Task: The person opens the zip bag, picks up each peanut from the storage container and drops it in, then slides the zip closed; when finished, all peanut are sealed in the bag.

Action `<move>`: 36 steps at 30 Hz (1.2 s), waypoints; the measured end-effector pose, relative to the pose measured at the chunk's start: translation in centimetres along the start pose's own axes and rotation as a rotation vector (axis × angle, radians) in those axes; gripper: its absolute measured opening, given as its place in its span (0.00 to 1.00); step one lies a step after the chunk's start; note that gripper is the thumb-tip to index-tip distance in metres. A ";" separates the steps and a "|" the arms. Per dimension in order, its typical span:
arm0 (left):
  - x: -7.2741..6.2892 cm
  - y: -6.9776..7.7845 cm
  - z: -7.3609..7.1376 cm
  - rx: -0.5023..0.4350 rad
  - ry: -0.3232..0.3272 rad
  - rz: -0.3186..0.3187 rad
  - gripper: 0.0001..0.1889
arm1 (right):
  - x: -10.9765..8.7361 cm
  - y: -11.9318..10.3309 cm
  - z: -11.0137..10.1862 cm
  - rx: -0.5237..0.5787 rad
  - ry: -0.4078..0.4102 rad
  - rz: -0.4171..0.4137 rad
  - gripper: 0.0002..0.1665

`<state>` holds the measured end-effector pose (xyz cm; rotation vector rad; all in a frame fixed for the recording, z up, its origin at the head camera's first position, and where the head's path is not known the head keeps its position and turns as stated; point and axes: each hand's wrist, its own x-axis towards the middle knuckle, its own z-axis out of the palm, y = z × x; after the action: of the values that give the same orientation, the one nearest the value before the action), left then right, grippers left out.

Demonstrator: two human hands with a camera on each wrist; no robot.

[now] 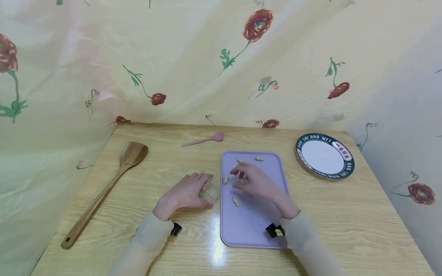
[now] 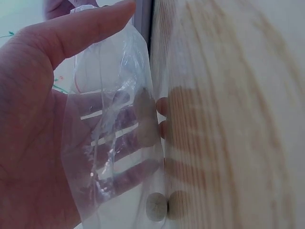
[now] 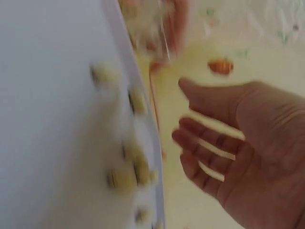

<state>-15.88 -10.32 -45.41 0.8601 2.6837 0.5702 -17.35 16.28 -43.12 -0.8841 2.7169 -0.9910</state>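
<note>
My left hand (image 1: 186, 193) curves round a clear plastic bag (image 1: 210, 191) on the table just left of the lilac tray (image 1: 253, 230). In the left wrist view, the fingers show through the bag's film, and peanuts (image 2: 156, 207) lie inside it. My right hand (image 1: 257, 182) hovers over the left half of the tray. Its thumb and fingers are apart and loosely bent, with nothing between them in the right wrist view. Several unshelled peanuts (image 1: 236, 201) lie scattered in the tray near those fingertips; the right hand hides part of the tray.
A wooden spatula (image 1: 107, 189) lies along the left side of the table. Behind the bag is a small pink spoon (image 1: 217, 136). A white plate with a dark lettered rim (image 1: 301, 158) stands at the back right. Flowered cloth (image 1: 193, 57) hangs round the table's back and sides.
</note>
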 end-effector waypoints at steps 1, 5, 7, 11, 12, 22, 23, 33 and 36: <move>0.0 0.0 0.0 -0.006 0.000 -0.002 0.46 | -0.1 0.6 -0.6 -0.003 -0.003 -0.005 0.18; -0.1 0.1 -0.1 -0.013 -0.005 -0.008 0.46 | -0.2 3.4 -2.5 -0.020 0.011 -0.040 0.17; -0.1 0.1 -0.1 -0.015 -0.006 -0.009 0.46 | -0.4 4.6 -3.2 -0.032 0.014 -0.046 0.17; -0.2 0.1 -0.1 -0.017 -0.009 -0.007 0.46 | -0.8 6.4 -3.9 -0.081 -0.012 -0.019 0.18; -0.2 0.1 -0.1 -0.018 -0.010 -0.006 0.46 | -1.0 6.8 -4.0 -0.094 -0.022 -0.011 0.18; -0.1 0.1 -0.2 -0.018 -0.010 0.005 0.46 | -1.3 8.1 -3.8 -0.124 -0.087 0.008 0.21; -0.1 0.1 -0.2 -0.016 -0.010 0.004 0.46 | -1.3 8.1 -3.8 -0.122 -0.096 0.010 0.21; -0.3 0.2 -0.2 -0.020 -0.007 0.006 0.45 | -1.4 7.9 -3.5 -0.116 -0.102 0.035 0.18; -0.3 0.2 -0.1 -0.021 -0.009 0.003 0.46 | -1.5 7.8 -3.4 -0.126 -0.095 0.041 0.17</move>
<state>-15.59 -10.37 -45.17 0.8593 2.6639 0.5924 -20.93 23.77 -45.41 -0.8679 2.7290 -0.7573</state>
